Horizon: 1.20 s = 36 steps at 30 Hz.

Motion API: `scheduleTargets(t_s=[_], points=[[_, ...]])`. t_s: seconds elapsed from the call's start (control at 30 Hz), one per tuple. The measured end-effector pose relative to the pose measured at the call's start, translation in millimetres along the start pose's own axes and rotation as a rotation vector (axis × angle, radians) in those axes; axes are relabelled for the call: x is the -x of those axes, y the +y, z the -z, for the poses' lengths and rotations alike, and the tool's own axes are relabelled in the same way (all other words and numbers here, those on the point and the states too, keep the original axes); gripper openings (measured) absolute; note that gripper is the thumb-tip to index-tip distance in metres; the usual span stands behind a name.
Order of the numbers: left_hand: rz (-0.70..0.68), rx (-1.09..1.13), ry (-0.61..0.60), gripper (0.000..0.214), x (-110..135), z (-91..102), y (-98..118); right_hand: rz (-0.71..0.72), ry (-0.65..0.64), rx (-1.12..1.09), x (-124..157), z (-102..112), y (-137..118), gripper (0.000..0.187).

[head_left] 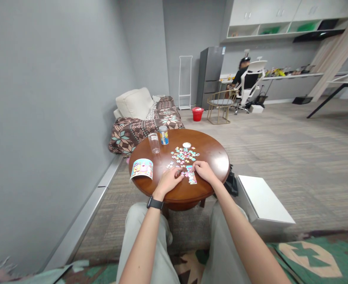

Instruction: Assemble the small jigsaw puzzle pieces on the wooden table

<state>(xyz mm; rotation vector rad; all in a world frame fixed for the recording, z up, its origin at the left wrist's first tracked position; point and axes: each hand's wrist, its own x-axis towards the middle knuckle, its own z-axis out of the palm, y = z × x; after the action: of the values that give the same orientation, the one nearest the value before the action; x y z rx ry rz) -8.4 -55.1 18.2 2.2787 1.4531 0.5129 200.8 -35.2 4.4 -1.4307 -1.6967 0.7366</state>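
Observation:
On the round wooden table (215, 157), a small joined strip of jigsaw puzzle (193, 179) lies between my hands. My right hand (204, 170) is at the strip's upper right edge, its fingers curled together on a jigsaw piece there, which they partly hide. To the left of the strip rests my left hand (169, 180), thumb and fingers apart, close to a few pinkish loose pieces (184, 174). Many more loose jigsaw pieces (184, 154) are scattered just beyond both hands. A picture sheet (143, 168) with cartoon figures curls over the table's left edge.
Behind the pieces are a round white lid (186, 145), a clear glass (154, 143) and a printed can (163, 135). A white box (264, 197) stands on the floor at right. Farther off are a draped couch (144, 126), a red bucket (197, 114) and a seated person (239, 75).

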Motion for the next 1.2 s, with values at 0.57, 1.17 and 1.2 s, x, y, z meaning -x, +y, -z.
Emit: scheduleTargets(t_s=[0.57, 1.17, 1.2], points=[[-0.004, 0.075, 0.063, 0.013, -0.5, -2.5, -4.2, 0.012, 0.031, -0.047, -3.8, -2.8, 9.8, 0.026], [-0.017, 0.052, 0.055, 0.013, 1.4, -1.2, -2.5, -0.006, 0.022, -0.06, -4.7, -2.3, 12.6, 0.026], [-0.017, 0.053, 0.056, 0.013, 1.2, -1.4, -2.5, -0.007, 0.025, -0.062, -4.7, -2.4, 12.5, 0.026]])
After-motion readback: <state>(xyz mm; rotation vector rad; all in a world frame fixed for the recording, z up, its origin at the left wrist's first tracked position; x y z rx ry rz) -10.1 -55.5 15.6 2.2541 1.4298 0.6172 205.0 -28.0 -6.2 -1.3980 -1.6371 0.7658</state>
